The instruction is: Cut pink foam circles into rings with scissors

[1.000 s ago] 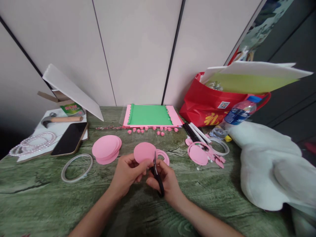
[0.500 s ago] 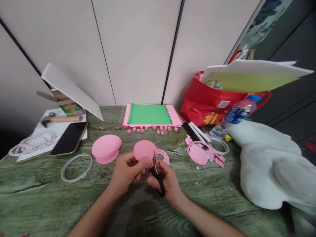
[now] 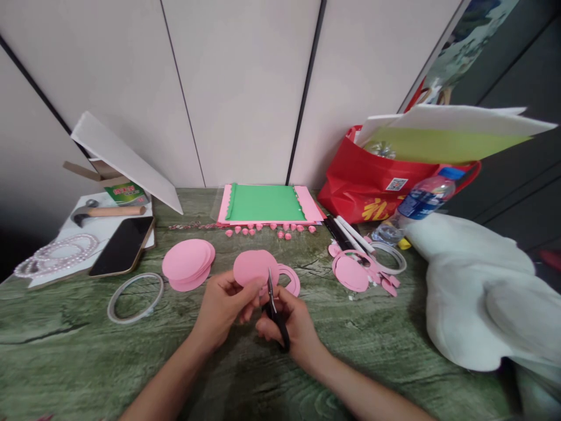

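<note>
My left hand [image 3: 228,304] pinches the lower edge of a pink paper circle [image 3: 252,267], held up above the table. In my right hand [image 3: 289,321] is a pair of black-handled scissors [image 3: 277,318], its blades pointing up against the right part of the circle. Fingers hide where the blades meet the paper's lower edge. Behind my right hand a pink paper ring [image 3: 294,282] lies on the table. A stack of pink paper circles [image 3: 186,262] rests to the left of my left hand.
A tape roll [image 3: 113,310], phone [image 3: 123,245], hammer [image 3: 111,211] and bead strings [image 3: 61,254] lie left. Green and pink paper [image 3: 265,202] with small pink rolled pieces [image 3: 280,234] is at the back. Paper scraps [image 3: 351,275], markers [image 3: 348,234], a bottle [image 3: 423,199] and red bag [image 3: 350,181] stand right.
The scissors have shifted slightly left, and their blades now overlap more of the circle. The paper's outline looks wider, less round, and has moved a little left.
</note>
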A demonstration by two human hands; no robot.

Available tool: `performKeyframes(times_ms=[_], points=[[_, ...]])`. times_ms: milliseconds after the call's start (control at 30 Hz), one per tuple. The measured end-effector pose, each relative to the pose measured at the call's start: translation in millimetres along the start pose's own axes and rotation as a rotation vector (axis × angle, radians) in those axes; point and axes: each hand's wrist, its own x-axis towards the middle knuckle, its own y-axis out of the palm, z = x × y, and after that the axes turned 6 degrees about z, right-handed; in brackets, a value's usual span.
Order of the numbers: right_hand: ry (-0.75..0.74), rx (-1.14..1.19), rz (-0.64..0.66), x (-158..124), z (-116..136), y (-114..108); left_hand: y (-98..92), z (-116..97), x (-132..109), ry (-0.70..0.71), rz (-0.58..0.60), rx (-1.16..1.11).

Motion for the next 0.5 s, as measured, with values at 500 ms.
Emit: performKeyframes(times_ms=[500], points=[[-0.116, -0.049, 0.011, 3.2, 1.1, -4.6, 4.0, -1.3, -2.9, -0.019, 0.047, 0.055]])
